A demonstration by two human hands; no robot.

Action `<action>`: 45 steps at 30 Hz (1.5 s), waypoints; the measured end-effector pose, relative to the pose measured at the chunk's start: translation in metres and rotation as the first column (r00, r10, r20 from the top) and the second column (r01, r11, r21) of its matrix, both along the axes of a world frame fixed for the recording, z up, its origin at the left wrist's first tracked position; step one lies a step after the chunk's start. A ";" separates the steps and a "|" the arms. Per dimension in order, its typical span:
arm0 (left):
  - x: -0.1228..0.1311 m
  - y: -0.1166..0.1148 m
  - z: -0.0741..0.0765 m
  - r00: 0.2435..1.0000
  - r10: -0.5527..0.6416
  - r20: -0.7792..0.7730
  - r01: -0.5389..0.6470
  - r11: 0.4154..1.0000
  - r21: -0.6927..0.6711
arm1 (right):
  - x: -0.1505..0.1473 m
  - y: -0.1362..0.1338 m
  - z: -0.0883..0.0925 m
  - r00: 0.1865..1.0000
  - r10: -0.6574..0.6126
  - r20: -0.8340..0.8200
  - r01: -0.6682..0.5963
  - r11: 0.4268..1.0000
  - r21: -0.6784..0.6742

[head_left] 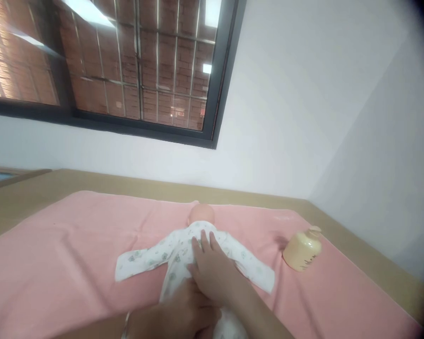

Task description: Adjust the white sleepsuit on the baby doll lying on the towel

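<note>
A baby doll (202,214) lies on a pink cloth, its bald head pointing away from me. It wears a white printed outfit (178,249) with both long sleeves spread out to the sides. My right hand (212,268) rests flat on the upper part of the outfit, fingers apart. Closer to me, my left hand (187,306) is over the lower part of the outfit, partly beneath my right wrist; it is blurred and its fingers look bent, but what they hold, if anything, is hidden.
The pink cloth (49,254) covers most of a tan surface (102,181). A cream bottle (303,249) stands on the cloth at the right. Behind are a white wall (275,103) and a dark-framed window (214,94) with bars.
</note>
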State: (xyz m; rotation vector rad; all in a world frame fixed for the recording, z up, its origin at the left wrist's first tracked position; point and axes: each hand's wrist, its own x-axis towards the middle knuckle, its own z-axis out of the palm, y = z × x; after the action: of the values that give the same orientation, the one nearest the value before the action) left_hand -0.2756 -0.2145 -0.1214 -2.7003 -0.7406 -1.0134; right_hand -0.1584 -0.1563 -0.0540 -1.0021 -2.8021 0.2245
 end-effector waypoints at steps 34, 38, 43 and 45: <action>0.012 -0.003 0.019 1.000 0.026 -0.007 -0.026 0.999 0.031 | 0.019 -0.001 0.012 0.998 0.057 0.006 -0.056 0.996 -0.071; 0.012 -0.002 0.014 0.999 0.048 -0.012 -0.047 0.999 0.022 | 0.007 0.008 0.006 0.957 0.284 -0.062 -0.285 0.958 -0.008; 0.012 0.001 0.012 0.999 -0.013 -0.033 0.014 0.999 0.036 | -0.004 0.045 -0.006 0.967 0.224 -0.118 -0.223 0.975 0.018; 0.011 0.001 0.014 0.999 -0.019 -0.033 0.020 0.999 0.041 | 0.002 0.044 -0.005 0.990 0.104 -0.097 -0.105 0.994 -0.004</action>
State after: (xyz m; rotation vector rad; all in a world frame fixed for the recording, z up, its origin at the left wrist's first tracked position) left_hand -0.2646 -0.2138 -0.1074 -2.6873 -0.6813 -0.9749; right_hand -0.1567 -0.1127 -0.0591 -0.8237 -2.7698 0.2906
